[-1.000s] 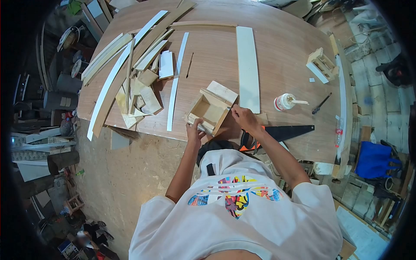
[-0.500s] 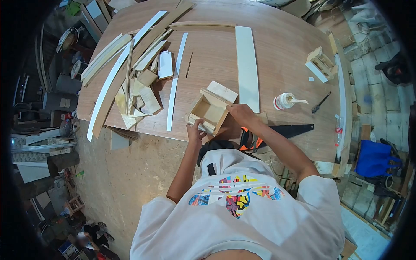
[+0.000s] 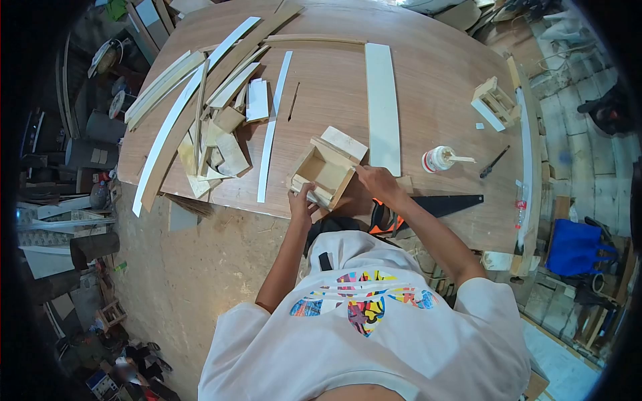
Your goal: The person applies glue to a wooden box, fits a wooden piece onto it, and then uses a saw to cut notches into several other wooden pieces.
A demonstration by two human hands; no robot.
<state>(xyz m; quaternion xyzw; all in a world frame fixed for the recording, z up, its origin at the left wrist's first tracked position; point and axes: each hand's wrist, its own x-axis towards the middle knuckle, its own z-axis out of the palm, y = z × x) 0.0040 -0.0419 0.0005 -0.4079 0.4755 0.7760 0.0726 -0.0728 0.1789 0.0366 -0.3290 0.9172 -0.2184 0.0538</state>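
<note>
Open-topped wooden box (image 3: 326, 172): one, unpainted inside, set askew at the near edge of the bench (image 3: 448, 87), in front of the person; whether it rested fully on the surface could not be told.

Hands: two, bare. Left hand (image 3: 303, 203) pinched the near-left wall of the box, thumb at the rim. Right hand (image 3: 379, 182) lay against the right wall, fingers curled together – whether they gripped the wall or some small item could not be made out.

Adjoining the far side of the box: one white-faced wood piece (image 3: 345, 142). Beyond the right hand: one long white-faced board (image 3: 383, 110), lying lengthwise away from the person.

Right part of the bench: one handsaw (image 3: 448, 204), dark blade, black-and-orange handle partly behind the right forearm; one white tub (image 3: 437, 160) with red on its label, a stick across its top; one slender dark tool (image 3: 495, 162); one small wooden frame (image 3: 496, 105).

Left part: one narrow white strip (image 3: 274, 127), and past it a heap of wood offcuts (image 3: 227, 150) – mixed shapes, overlapping, with long strips beside them.
</note>
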